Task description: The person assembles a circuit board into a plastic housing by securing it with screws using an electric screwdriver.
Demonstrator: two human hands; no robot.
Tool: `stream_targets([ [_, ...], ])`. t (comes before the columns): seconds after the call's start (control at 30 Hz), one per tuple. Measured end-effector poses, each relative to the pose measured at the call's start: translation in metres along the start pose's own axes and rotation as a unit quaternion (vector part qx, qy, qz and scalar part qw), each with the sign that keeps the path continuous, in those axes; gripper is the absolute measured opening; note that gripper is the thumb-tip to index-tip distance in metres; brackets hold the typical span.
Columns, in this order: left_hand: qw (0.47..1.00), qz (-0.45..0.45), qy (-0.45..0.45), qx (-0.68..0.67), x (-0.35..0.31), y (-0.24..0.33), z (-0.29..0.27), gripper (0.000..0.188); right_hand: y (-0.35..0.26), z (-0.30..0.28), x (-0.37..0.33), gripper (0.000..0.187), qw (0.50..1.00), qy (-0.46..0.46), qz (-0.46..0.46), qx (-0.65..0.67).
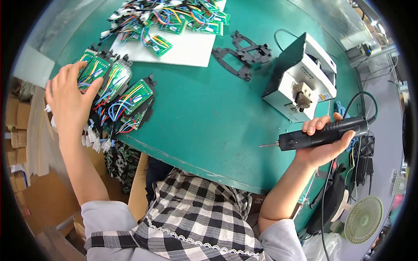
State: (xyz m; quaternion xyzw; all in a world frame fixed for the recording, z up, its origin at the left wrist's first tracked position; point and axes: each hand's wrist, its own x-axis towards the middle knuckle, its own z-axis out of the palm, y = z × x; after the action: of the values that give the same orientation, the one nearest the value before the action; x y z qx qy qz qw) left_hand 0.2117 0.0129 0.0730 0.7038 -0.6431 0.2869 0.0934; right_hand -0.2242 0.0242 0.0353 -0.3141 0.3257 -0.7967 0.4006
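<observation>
At the left of the green table, my left hand (72,93) rests with thumb and fingers spread over a green circuit board (96,69) in a black frame. Beside it lie more framed boards, among them one circuit board (138,95) nearest the table's middle, with coloured wires and white plugs trailing over the edge. Over the table's right front, my right hand (326,137) is closed around a black electric screwdriver (324,134). Its thin bit points left, and a cord leaves its back end. Just behind it stands a white and black box-shaped screw feeder (300,78).
A heap of wired circuit boards (174,19) lies on a white sheet (191,52) at the back. Empty black plastic frames (241,54) lie in the middle. Cardboard boxes (48,191) stand at lower left; a green fan (363,219) and hanging cords are at lower right.
</observation>
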Motion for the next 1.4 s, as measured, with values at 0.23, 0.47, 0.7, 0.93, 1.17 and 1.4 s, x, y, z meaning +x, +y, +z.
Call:
stream_targets([
  [0.23,0.907,0.277,-0.100,-0.301,0.039,0.149,-0.007,0.036,-0.001,-0.007,0.001,0.055,0.999,0.033,0.004,0.000],
  [0.47,0.912,0.224,0.048,-0.340,0.084,0.295,0.108,0.036,-0.001,-0.005,-0.004,0.056,1.000,0.007,0.008,-0.006],
  [0.7,0.795,0.302,0.011,-0.526,0.039,0.230,0.065,0.029,-0.035,-0.039,0.005,0.060,0.996,-0.065,-0.026,0.048],
  [0.93,0.705,0.549,-0.124,-0.431,-0.025,0.189,0.037,0.044,-0.049,-0.051,0.011,0.059,0.980,-0.151,-0.023,0.129],
  [1.17,0.867,0.329,-0.044,-0.372,0.109,0.196,0.082,0.058,-0.039,-0.056,0.011,0.059,0.988,-0.103,-0.027,0.112],
  [1.4,0.946,0.288,0.010,-0.149,0.156,0.171,0.125,0.054,-0.036,-0.051,0.012,0.058,0.996,-0.050,-0.011,0.069],
])
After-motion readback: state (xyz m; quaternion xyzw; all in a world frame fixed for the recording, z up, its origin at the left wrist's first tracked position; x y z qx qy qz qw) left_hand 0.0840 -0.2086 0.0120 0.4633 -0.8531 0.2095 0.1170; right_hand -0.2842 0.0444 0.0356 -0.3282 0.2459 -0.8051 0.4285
